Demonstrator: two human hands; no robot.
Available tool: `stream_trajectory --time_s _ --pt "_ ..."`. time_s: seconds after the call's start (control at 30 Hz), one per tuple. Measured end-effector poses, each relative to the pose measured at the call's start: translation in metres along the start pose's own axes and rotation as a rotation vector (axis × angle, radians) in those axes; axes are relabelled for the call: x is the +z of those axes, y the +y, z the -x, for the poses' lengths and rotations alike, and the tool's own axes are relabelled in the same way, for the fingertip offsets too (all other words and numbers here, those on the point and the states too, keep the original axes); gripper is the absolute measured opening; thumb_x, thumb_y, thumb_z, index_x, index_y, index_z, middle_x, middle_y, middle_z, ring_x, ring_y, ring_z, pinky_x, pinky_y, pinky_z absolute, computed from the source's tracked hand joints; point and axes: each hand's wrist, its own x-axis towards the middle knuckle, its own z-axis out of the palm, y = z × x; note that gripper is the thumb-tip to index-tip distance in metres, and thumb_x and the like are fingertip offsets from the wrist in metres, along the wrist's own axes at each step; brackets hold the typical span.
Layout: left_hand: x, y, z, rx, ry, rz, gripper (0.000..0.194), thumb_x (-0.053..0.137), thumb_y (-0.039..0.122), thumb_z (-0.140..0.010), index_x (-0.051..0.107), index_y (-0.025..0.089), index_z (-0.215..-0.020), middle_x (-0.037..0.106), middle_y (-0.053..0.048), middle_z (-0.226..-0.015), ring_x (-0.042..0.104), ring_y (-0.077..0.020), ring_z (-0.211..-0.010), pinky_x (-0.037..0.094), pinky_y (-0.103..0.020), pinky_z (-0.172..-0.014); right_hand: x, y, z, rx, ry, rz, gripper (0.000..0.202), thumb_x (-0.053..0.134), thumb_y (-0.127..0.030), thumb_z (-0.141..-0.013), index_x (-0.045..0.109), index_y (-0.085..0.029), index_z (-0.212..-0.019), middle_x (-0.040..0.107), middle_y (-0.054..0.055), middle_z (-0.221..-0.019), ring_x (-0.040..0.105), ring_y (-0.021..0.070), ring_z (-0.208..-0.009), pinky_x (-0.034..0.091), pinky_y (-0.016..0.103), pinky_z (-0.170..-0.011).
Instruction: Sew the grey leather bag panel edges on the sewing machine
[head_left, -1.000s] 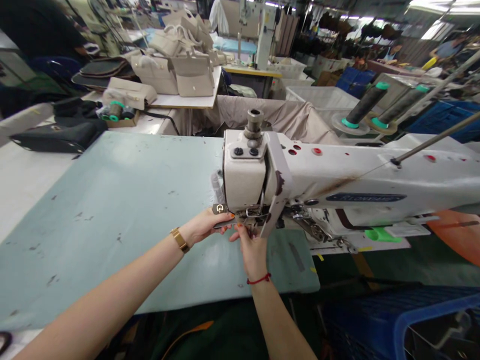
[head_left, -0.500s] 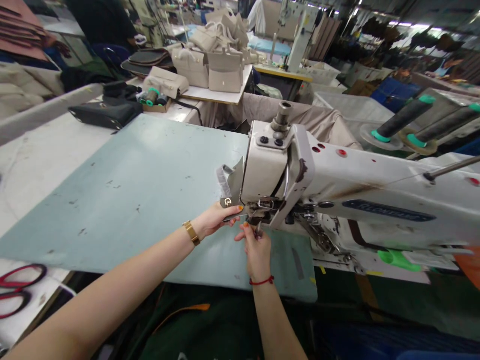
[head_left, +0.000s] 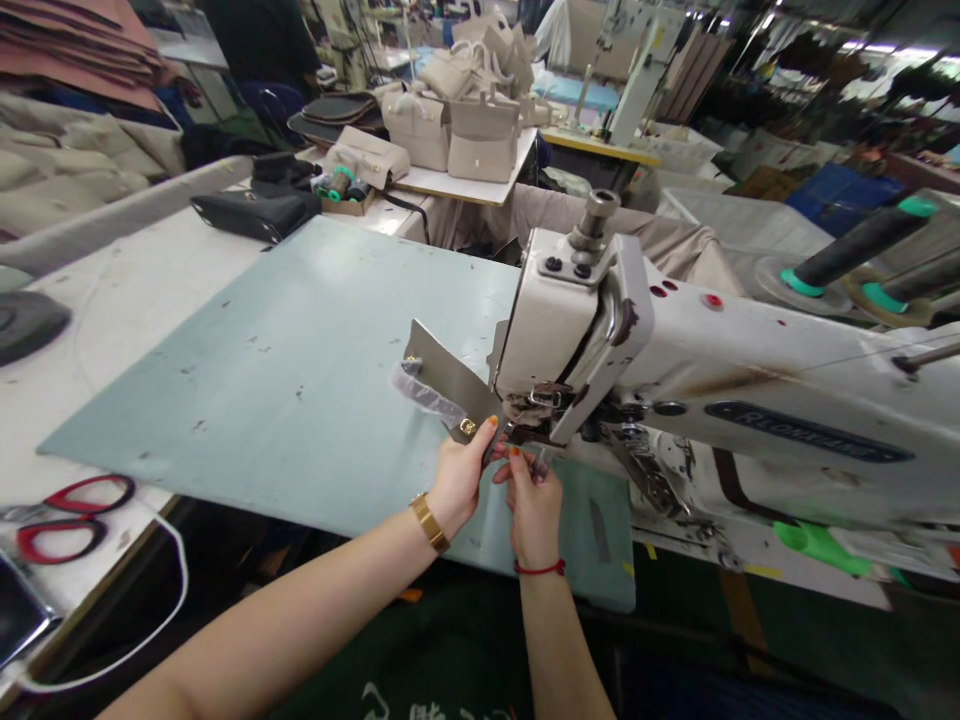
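My left hand (head_left: pixel 463 470), a gold watch band on its wrist, grips a stiff grey-beige leather bag piece (head_left: pixel 450 375) by its near edge. The piece has gold metal fittings and a clear plastic wrapping along one side. Its right end is at the needle area of a white sewing machine (head_left: pixel 551 330). Close by, my right hand (head_left: pixel 536 505) has its fingers pinched together just below the machine's head. A small shiny thing shows at those fingers, too small to make out. A red string circles that wrist.
A pale green board (head_left: pixel 300 370) covers the worktable. Red-handled scissors (head_left: pixel 82 515) and a white cable (head_left: pixel 184 570) lie at left. A black bag (head_left: pixel 255 212), thread spools (head_left: pixel 341 185) and beige bags (head_left: pixel 484 140) stand behind. A person in dark clothes (head_left: pixel 259 40) is at the back left.
The leather piece has turned, and its wrapped side now points left, away from the machine. My left hand has rotated upward with it. My right hand stays near the needle. The camera view has shifted left.
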Motion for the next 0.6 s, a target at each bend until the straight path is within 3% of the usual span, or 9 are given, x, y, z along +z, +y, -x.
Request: stream_trajectory --time_s 0.17,0.27,0.37,0.43,0.47,0.53,0.6 --pt "0.015 -0.017 0.021 0.009 0.042 0.103 0.028 0.072 0.038 -0.073 0.062 0.015 -0.088 0.064 -0.003 -0.085 0.056 -0.0118 -0.071 0.045 -0.023 -0.066 -0.012 -0.004 0.005 0.009 0.031 0.004 0.036 0.060 -0.049 -0.081 0.061 -0.014 -0.073 0.054 -0.003 -0.053 0.028 0.0061 -0.038 0.020 0.021 -0.039" --pt "0.006 -0.016 0.039 -0.083 -0.022 0.048 0.032 0.067 0.041 -0.077 0.061 0.017 -0.097 0.063 -0.005 -0.095 0.057 -0.0133 -0.079 0.045 -0.023 -0.069 -0.020 -0.006 0.013 0.026 0.015 0.033 0.036 0.059 -0.049 -0.081 0.061 -0.014 -0.073 0.055 -0.002 -0.053 0.029 0.0063 -0.038 0.021 0.021 -0.038" --pt "-0.023 0.006 0.054 -0.336 -0.238 -0.243 0.033 0.065 0.045 -0.078 0.062 0.015 -0.091 0.062 -0.004 -0.085 0.056 -0.0128 -0.074 0.043 -0.021 -0.061 -0.033 -0.004 0.023 0.021 0.019 0.123 0.036 0.059 -0.049 -0.081 0.064 -0.013 -0.083 0.057 -0.001 -0.057 0.033 0.0075 -0.039 0.026 0.021 -0.039" --pt "-0.044 0.037 0.049 -0.515 -0.466 -0.498 0.034 0.063 0.047 -0.078 0.062 0.014 -0.082 0.059 -0.001 -0.069 0.049 -0.0091 -0.056 0.036 -0.019 -0.048 -0.046 -0.001 0.028 -0.002 0.046 0.213 0.040 0.059 -0.051 -0.081 0.065 -0.013 -0.090 0.059 0.001 -0.059 0.040 0.0097 -0.041 0.031 0.021 -0.040" --pt "-0.049 0.056 0.039 -0.511 -0.561 -0.610 0.036 0.059 0.049 -0.080 0.061 0.014 -0.079 0.056 0.001 -0.061 0.043 -0.0073 -0.047 0.031 -0.019 -0.043 -0.052 0.001 0.030 -0.017 0.059 0.257 0.041 0.059 -0.052 -0.081 0.066 -0.012 -0.090 0.060 0.001 -0.058 0.044 0.0114 -0.043 0.035 0.022 -0.042" --pt "-0.044 0.097 0.005 -0.214 -0.574 -0.823 0.034 0.054 0.047 -0.085 0.058 0.015 -0.075 0.056 0.002 -0.059 0.041 -0.0065 -0.044 0.029 -0.019 -0.042 -0.061 0.005 0.031 -0.046 0.073 0.346 0.043 0.057 -0.054 -0.081 0.066 -0.012 -0.087 0.058 0.001 -0.054 0.051 0.0148 -0.049 0.041 0.023 -0.048" --pt "-0.019 0.130 -0.040 0.135 -0.486 -0.964 0.034 0.052 0.041 -0.087 0.056 0.015 -0.065 0.053 0.003 -0.052 0.042 -0.0070 -0.044 0.032 -0.019 -0.043 -0.061 0.007 0.032 -0.065 0.060 0.427 0.044 0.054 -0.055 -0.082 0.065 -0.012 -0.086 0.058 0.002 -0.054 0.055 0.0167 -0.053 0.044 0.024 -0.052"
